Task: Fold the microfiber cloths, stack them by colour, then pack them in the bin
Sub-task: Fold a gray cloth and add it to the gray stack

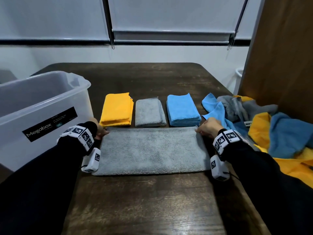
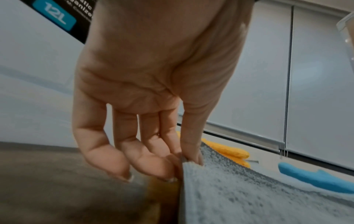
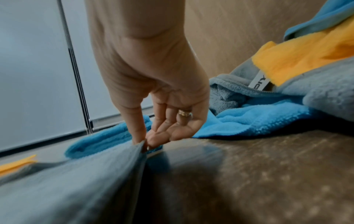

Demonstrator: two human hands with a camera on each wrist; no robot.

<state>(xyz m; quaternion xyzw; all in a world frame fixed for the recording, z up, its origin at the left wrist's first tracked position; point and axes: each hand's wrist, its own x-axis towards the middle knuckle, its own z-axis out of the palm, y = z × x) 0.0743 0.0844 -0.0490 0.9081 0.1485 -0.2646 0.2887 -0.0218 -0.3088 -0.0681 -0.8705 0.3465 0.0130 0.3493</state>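
1. left hand and right hand each pinch a far corner of the grey cloth between thumb and fingers.
2. the cloth lies flat, centre frame, on the worktop.
3. judged: mid-fold; next, bring one end over the other squarely.
4. yellow, grey and blue stacks lie just above; bin left.

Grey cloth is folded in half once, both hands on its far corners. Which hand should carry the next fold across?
Probably the right hand. It pinches the grey cloth at the far right corner; folding leftward keeps clear of the unfolded pile. The left hand can anchor its corner beside the bin.
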